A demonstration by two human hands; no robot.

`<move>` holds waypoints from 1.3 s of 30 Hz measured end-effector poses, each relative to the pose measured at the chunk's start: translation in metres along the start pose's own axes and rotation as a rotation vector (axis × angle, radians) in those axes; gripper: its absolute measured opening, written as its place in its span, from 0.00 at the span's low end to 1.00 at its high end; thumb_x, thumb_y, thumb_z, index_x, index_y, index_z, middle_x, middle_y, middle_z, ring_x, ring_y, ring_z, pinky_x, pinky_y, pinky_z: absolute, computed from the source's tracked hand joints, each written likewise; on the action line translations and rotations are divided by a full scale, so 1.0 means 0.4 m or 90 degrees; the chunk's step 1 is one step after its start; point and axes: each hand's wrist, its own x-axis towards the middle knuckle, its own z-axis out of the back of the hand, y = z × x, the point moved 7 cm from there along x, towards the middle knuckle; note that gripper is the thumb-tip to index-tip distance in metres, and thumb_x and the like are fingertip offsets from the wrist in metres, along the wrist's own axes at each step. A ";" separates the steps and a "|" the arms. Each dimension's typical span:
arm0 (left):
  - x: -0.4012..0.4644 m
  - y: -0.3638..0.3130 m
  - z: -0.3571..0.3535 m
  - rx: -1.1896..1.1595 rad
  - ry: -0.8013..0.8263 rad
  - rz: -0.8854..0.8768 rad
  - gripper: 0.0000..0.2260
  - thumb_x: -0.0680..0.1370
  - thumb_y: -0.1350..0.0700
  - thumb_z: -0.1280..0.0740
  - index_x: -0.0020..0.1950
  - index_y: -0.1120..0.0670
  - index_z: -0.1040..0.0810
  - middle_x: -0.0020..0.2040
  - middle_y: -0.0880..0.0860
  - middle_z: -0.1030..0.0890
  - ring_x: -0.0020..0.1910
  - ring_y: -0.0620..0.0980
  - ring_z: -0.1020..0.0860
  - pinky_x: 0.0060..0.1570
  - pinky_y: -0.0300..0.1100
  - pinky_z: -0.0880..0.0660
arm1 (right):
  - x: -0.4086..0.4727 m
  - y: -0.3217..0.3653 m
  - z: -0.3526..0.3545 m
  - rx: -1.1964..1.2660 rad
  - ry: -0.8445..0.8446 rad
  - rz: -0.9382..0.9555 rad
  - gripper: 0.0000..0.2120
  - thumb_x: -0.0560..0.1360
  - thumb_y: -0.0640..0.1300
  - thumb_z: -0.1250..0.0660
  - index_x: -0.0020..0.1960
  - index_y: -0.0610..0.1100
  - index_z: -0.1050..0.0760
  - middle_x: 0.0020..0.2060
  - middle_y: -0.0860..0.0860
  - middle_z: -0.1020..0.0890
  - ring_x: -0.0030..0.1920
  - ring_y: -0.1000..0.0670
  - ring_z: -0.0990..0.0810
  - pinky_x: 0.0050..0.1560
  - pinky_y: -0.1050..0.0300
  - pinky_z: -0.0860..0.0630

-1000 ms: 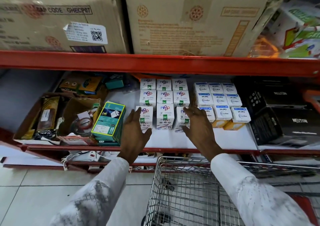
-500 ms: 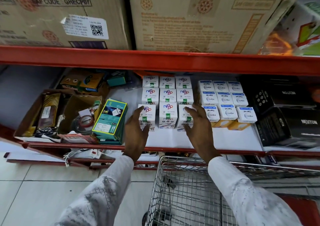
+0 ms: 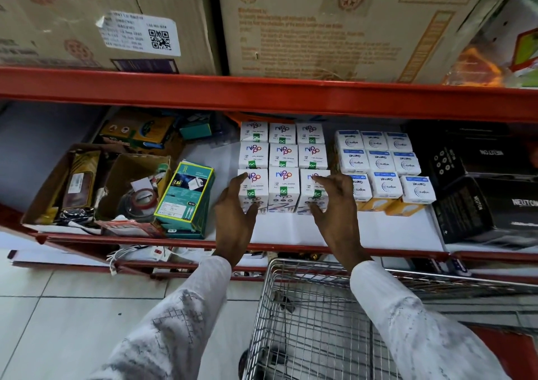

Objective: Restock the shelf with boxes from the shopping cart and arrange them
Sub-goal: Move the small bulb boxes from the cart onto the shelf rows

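White Nippo boxes (image 3: 283, 187) stand three wide and three deep on the white shelf (image 3: 286, 229). My left hand (image 3: 235, 213) lies against the front left box (image 3: 252, 189), fingers spread, thumb on its front face. Pressed onto the front right box (image 3: 314, 192) is my right hand (image 3: 334, 205), also with fingers apart. Neither hand lifts a box; both bracket the front row from its two sides. The wire shopping cart (image 3: 320, 321) stands below my arms, and I see no boxes in the part that shows.
White and blue Wipro boxes (image 3: 381, 164) sit right of the Nippo block, black Neuton boxes (image 3: 495, 205) beyond them. A green charger box (image 3: 186, 196) and an open cardboard tray (image 3: 72, 181) of clutter lie left. Large cartons (image 3: 320, 24) sit above the red shelf beam (image 3: 262, 94).
Both hands have shifted a little further onto the front row, and the three front boxes now sit closer in line with the rows behind. The view has moved nearer the shelf.
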 end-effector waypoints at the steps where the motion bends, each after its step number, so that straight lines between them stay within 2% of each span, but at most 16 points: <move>1: -0.001 -0.001 -0.002 -0.004 -0.001 0.001 0.30 0.73 0.61 0.26 0.70 0.44 0.32 0.62 0.52 0.19 0.57 0.52 0.18 0.55 0.53 0.19 | 0.000 -0.001 0.000 -0.001 -0.001 0.001 0.28 0.69 0.35 0.25 0.66 0.47 0.27 0.63 0.47 0.32 0.60 0.52 0.25 0.64 0.73 0.37; 5: 0.000 -0.002 -0.006 -0.007 -0.001 -0.004 0.29 0.73 0.61 0.26 0.70 0.45 0.32 0.63 0.52 0.19 0.58 0.52 0.19 0.56 0.53 0.19 | 0.002 0.001 0.000 0.003 -0.003 0.006 0.27 0.70 0.35 0.25 0.66 0.47 0.27 0.62 0.47 0.32 0.61 0.51 0.25 0.67 0.67 0.33; 10: 0.003 0.001 -0.010 0.005 -0.001 0.000 0.30 0.73 0.62 0.26 0.70 0.45 0.32 0.63 0.53 0.19 0.59 0.53 0.19 0.56 0.54 0.19 | 0.005 -0.001 0.002 -0.001 -0.006 0.015 0.26 0.70 0.36 0.25 0.65 0.46 0.27 0.62 0.47 0.32 0.60 0.50 0.25 0.63 0.71 0.35; 19: 0.006 -0.006 -0.011 0.014 -0.001 -0.011 0.30 0.73 0.63 0.26 0.70 0.46 0.32 0.63 0.53 0.19 0.59 0.54 0.19 0.56 0.54 0.19 | 0.008 0.006 0.001 0.001 -0.012 0.021 0.26 0.70 0.35 0.26 0.65 0.46 0.27 0.63 0.46 0.33 0.61 0.48 0.24 0.65 0.61 0.28; 24: 0.000 -0.016 -0.008 0.016 -0.006 -0.020 0.29 0.73 0.63 0.27 0.71 0.47 0.32 0.63 0.54 0.20 0.59 0.53 0.19 0.56 0.53 0.19 | 0.007 0.004 -0.001 -0.008 -0.008 0.022 0.26 0.70 0.35 0.25 0.65 0.46 0.28 0.63 0.46 0.33 0.60 0.48 0.24 0.62 0.63 0.29; 29: -0.012 -0.018 -0.003 0.015 0.003 -0.036 0.30 0.73 0.62 0.27 0.72 0.47 0.33 0.64 0.53 0.20 0.58 0.52 0.20 0.58 0.52 0.20 | -0.001 0.013 0.007 -0.023 -0.001 0.036 0.27 0.70 0.35 0.26 0.66 0.46 0.28 0.64 0.46 0.32 0.63 0.47 0.25 0.65 0.53 0.25; 34: -0.020 -0.025 0.021 -0.007 -0.006 -0.059 0.31 0.71 0.61 0.29 0.73 0.50 0.34 0.62 0.54 0.19 0.56 0.52 0.20 0.55 0.50 0.20 | -0.015 0.021 0.024 -0.074 0.010 0.054 0.32 0.70 0.37 0.25 0.71 0.47 0.31 0.69 0.46 0.33 0.69 0.46 0.29 0.65 0.49 0.25; 36: -0.012 -0.038 0.037 -0.009 -0.023 -0.072 0.30 0.71 0.60 0.31 0.73 0.53 0.34 0.63 0.55 0.20 0.57 0.54 0.20 0.56 0.50 0.21 | -0.019 0.028 0.046 -0.095 0.005 0.057 0.33 0.69 0.39 0.24 0.71 0.47 0.32 0.70 0.46 0.34 0.70 0.45 0.31 0.65 0.50 0.25; 39: 0.028 -0.042 0.050 -0.005 -0.025 -0.055 0.32 0.72 0.53 0.34 0.75 0.57 0.35 0.69 0.59 0.24 0.64 0.59 0.24 0.63 0.53 0.25 | -0.002 0.061 0.096 -0.080 -0.029 0.085 0.32 0.68 0.43 0.24 0.70 0.46 0.29 0.68 0.46 0.31 0.68 0.47 0.30 0.64 0.61 0.29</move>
